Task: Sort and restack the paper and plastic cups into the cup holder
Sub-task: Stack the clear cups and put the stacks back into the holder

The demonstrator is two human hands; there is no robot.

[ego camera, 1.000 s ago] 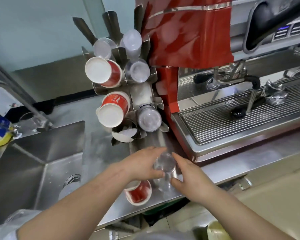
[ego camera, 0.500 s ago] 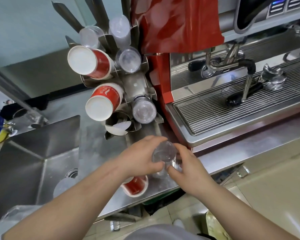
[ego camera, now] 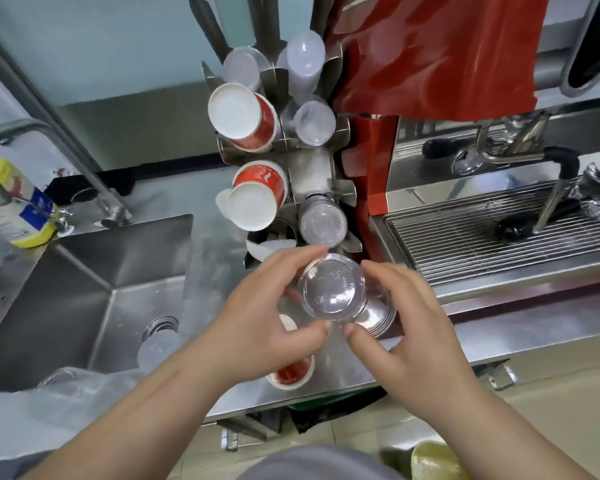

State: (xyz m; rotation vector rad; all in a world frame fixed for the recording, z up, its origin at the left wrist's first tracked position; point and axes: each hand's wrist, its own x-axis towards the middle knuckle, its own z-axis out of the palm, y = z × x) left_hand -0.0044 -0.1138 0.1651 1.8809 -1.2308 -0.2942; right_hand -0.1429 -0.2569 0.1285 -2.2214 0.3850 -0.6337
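**Two hands on one clear cup stack, just short of the holder**

Both hands were clamped on a stack of clear plastic cups (ego camera: 336, 292), base toward the camera. Left hand (ego camera: 267, 317) wrapped the left side, right hand (ego camera: 409, 327) the right, thumbs nearly meeting underneath. The two-sided grip likely kept the nested cups square so they wouldn't fan out. The stack hung above the counter (ego camera: 499, 327), just below the cup holder (ego camera: 312, 168), near its lower right slot, where a plastic stack (ego camera: 323, 223) already sat, so probably heading there. The cups were transparent, thin-walled, with rims bunched at the far end and moulded marks on the base. A red paper cup (ego camera: 291, 374) lay on the counter under the left wrist, unsorted.
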